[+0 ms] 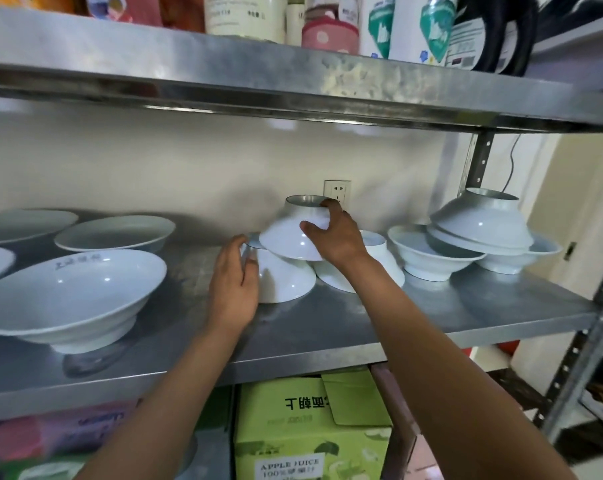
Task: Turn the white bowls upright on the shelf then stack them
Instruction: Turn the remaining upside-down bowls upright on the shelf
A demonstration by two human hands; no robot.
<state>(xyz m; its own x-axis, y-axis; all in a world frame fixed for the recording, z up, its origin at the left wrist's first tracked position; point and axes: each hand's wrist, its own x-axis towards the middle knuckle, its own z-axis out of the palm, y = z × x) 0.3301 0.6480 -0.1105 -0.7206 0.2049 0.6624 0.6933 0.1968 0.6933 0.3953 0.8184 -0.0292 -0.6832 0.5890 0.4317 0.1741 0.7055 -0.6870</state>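
My right hand [338, 237] fingers grip the top inverted bowl [293, 233] at shelf [362, 327] centre; my left hand [236, 282] fingers wrap the inverted bowl below [286, 278], at its 7 o'clock. A green box [307, 445] at 6 o'clock reads "APPLE JUICE".

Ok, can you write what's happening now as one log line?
right hand: grips upside-down top bowl | left hand: on upside-down lower bowl | shelf: no bowl turned here yet
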